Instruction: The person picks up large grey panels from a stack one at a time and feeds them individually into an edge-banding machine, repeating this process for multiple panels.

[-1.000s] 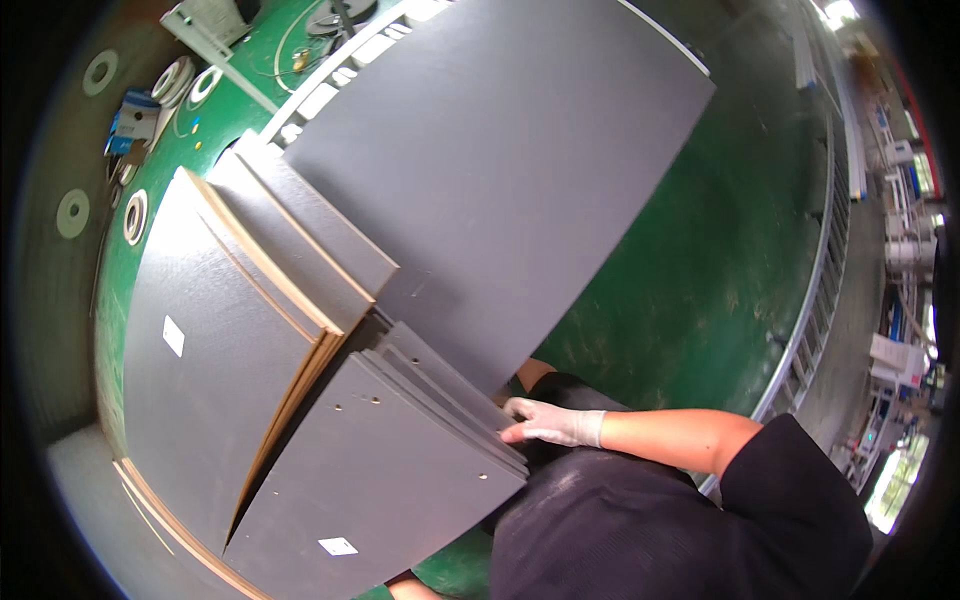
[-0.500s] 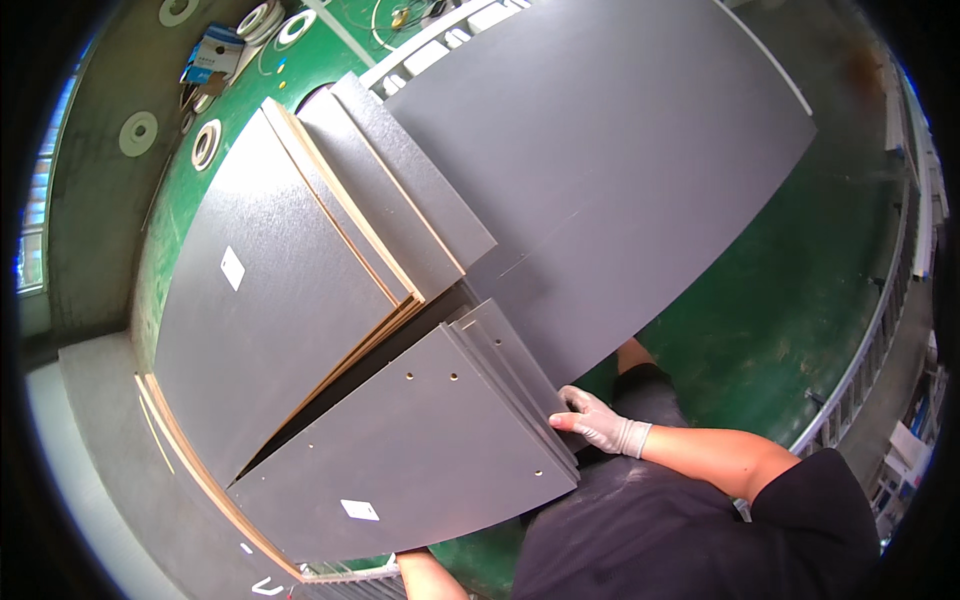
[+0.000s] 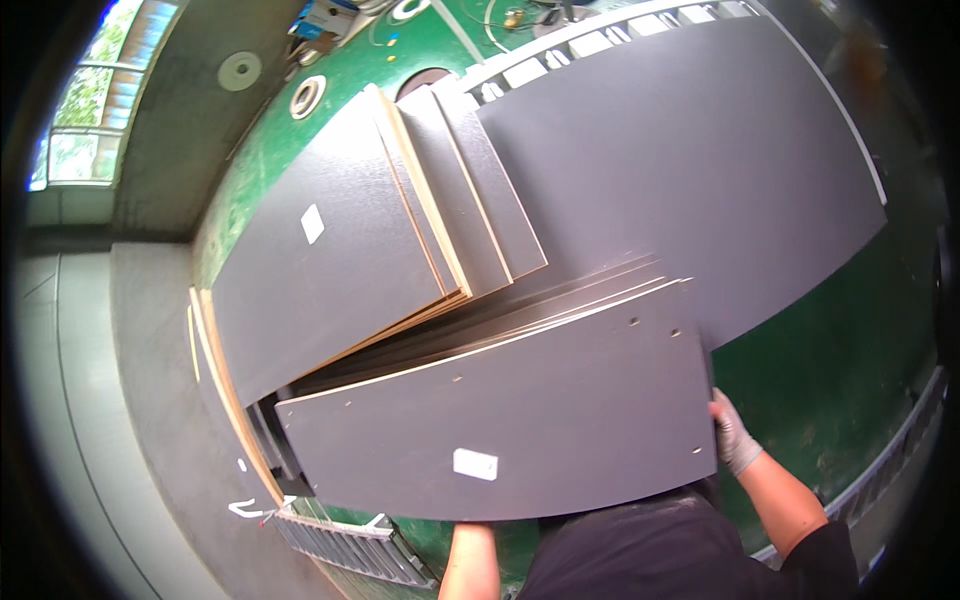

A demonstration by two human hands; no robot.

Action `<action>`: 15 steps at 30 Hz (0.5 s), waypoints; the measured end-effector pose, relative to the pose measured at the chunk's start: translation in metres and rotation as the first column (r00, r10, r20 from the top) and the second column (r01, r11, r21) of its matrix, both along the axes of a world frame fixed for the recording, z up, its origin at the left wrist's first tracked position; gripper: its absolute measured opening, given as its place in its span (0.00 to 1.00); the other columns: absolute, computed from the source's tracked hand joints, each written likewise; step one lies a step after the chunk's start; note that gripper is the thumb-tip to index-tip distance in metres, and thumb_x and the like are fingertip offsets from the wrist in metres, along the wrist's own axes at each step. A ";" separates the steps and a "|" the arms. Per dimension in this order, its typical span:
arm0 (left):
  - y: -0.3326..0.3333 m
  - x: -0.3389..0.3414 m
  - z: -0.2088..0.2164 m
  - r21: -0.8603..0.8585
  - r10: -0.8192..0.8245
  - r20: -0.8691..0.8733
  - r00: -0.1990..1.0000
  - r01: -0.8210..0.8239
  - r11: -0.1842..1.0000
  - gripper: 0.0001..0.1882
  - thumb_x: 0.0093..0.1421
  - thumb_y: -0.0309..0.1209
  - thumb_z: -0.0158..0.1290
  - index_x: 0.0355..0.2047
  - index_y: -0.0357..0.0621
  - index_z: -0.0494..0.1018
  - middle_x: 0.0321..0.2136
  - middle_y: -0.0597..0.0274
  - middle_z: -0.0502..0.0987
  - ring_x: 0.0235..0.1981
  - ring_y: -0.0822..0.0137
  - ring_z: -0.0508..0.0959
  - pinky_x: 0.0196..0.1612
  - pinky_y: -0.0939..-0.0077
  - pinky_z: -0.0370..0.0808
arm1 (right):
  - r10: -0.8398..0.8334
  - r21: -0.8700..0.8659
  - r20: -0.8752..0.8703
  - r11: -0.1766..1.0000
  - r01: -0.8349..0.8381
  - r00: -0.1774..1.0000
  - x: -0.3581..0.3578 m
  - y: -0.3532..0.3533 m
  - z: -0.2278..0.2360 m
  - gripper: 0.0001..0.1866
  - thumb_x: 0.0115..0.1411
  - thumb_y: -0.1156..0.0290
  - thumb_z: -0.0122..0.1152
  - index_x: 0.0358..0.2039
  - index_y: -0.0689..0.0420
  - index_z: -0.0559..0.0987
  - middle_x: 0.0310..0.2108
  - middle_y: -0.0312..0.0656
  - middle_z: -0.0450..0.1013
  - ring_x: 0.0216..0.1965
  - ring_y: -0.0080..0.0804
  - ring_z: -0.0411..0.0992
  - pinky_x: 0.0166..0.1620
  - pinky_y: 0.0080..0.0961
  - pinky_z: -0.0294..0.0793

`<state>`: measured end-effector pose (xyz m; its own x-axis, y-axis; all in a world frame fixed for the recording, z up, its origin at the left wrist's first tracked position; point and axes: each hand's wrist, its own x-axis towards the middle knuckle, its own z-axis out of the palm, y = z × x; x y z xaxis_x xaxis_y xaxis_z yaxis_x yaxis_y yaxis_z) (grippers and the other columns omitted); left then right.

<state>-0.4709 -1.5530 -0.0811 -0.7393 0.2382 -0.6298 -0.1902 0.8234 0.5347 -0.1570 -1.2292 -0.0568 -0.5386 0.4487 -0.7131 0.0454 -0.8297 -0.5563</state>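
A dark grey board [image 3: 560, 400] with small drilled holes and a white label [image 3: 475, 464] spans the space in front of me, lifted and tilted off the boards beneath. At its right end, my gloved right hand [image 3: 735, 437] is closed on the edge, with some fingers hidden behind it. My left forearm [image 3: 470, 562] reaches under the near long edge, where the board hides my left hand. Below the lifted board, the edges of several more grey boards [image 3: 520, 332] show.
A stack of grey panels [image 3: 320, 280] with tan edges and another label stands at the left. A large flat grey panel [image 3: 680, 160] stretches across the far right. Grey roller conveyor [image 3: 360, 550] lies at the near left, on green flooring [image 3: 830, 330].
The drilled board has been raised and shifted right, baring dark gaps and board edges beneath it. My right hand has moved right with its end. The whole view has turned.
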 end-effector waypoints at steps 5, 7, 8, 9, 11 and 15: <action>0.080 0.064 -0.006 0.089 -0.133 0.006 0.991 0.132 0.987 0.27 0.70 0.49 0.39 0.64 0.50 0.62 0.63 0.59 0.63 0.65 0.59 0.62 0.65 0.54 0.61 | 0.036 0.159 -0.041 0.987 -0.029 0.998 0.073 0.066 -0.005 0.48 0.50 0.32 0.66 0.55 0.62 0.70 0.47 0.38 0.73 0.48 0.26 0.71 0.54 0.27 0.73; 0.110 0.089 -0.006 0.121 -0.170 -0.005 0.985 0.169 0.978 0.27 0.70 0.49 0.39 0.64 0.50 0.62 0.63 0.59 0.63 0.65 0.59 0.62 0.65 0.54 0.61 | 0.004 0.188 -0.044 0.982 0.004 0.999 0.098 0.093 -0.010 0.37 0.57 0.39 0.62 0.52 0.60 0.72 0.44 0.36 0.73 0.45 0.24 0.71 0.50 0.25 0.73; 0.125 0.100 -0.007 0.138 -0.195 -0.007 0.981 0.194 0.971 0.27 0.70 0.48 0.39 0.64 0.50 0.62 0.63 0.59 0.63 0.65 0.59 0.62 0.65 0.54 0.61 | -0.010 0.190 -0.028 0.982 0.015 1.000 0.111 0.108 -0.011 0.34 0.59 0.41 0.61 0.51 0.60 0.72 0.43 0.36 0.73 0.45 0.23 0.71 0.49 0.24 0.73; 0.140 0.112 -0.009 0.156 -0.212 -0.009 0.977 0.211 0.965 0.27 0.70 0.48 0.39 0.64 0.50 0.62 0.63 0.59 0.64 0.65 0.59 0.62 0.65 0.54 0.61 | -0.020 0.194 -0.005 0.981 0.021 1.000 0.128 0.121 -0.012 0.32 0.61 0.43 0.60 0.50 0.60 0.73 0.42 0.36 0.74 0.44 0.23 0.71 0.48 0.24 0.73; 0.173 0.137 -0.009 0.190 -0.249 -0.018 0.968 0.248 0.950 0.27 0.70 0.48 0.39 0.64 0.49 0.62 0.63 0.59 0.64 0.64 0.59 0.62 0.64 0.54 0.62 | -0.111 0.134 0.001 0.985 0.110 0.994 0.163 0.144 -0.032 0.22 0.65 0.52 0.55 0.47 0.58 0.75 0.40 0.35 0.75 0.42 0.24 0.73 0.47 0.24 0.74; 0.226 0.182 -0.017 0.199 -0.244 -0.020 0.970 0.243 0.949 0.27 0.70 0.48 0.39 0.63 0.49 0.63 0.63 0.59 0.64 0.64 0.59 0.63 0.64 0.54 0.62 | -0.187 -0.004 0.142 0.982 0.189 0.972 0.206 0.200 -0.037 0.18 0.64 0.56 0.56 0.45 0.56 0.79 0.41 0.38 0.78 0.43 0.31 0.75 0.50 0.33 0.74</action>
<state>-0.2890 -1.3271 -0.0985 -0.6404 0.5313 -0.5545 0.0001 0.7221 0.6918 0.0494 -1.0296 -0.0939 -0.3395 0.5190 -0.7845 -0.0354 -0.8405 -0.5407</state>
